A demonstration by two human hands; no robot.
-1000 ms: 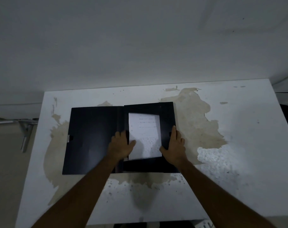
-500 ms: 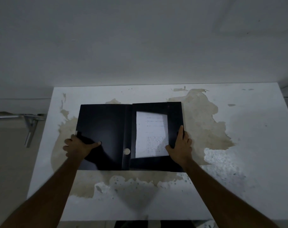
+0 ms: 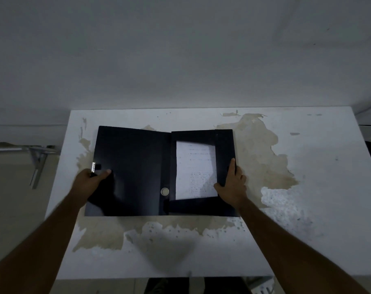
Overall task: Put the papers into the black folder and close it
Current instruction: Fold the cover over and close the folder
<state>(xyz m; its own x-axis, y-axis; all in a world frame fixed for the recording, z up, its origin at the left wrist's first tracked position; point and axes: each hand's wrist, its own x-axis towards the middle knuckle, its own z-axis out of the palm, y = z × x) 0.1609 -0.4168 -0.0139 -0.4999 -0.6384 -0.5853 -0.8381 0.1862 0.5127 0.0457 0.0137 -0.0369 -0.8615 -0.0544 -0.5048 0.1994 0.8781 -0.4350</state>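
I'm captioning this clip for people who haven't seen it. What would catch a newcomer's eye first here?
First, the open black folder lying flat in the middle of the worn white table, with the white printed papers tucked under the flaps of its right half. Next, the two bare hands: the left hand grips the cover's left edge by the metal clasp, and the right hand holds the right edge.

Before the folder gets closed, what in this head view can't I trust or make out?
- Papers: edges tucked under the folder flaps; sheet count hidden.
- Print on the papers: too small and dim to read.
- Left hand: motion-blurred, its fingers under the cover edge, grip unclear.
- Clasp at the cover's left edge: tiny, glare-lit, type unclear.
- Right hand: fingers wrap the folder's right edge, tips hidden behind it.
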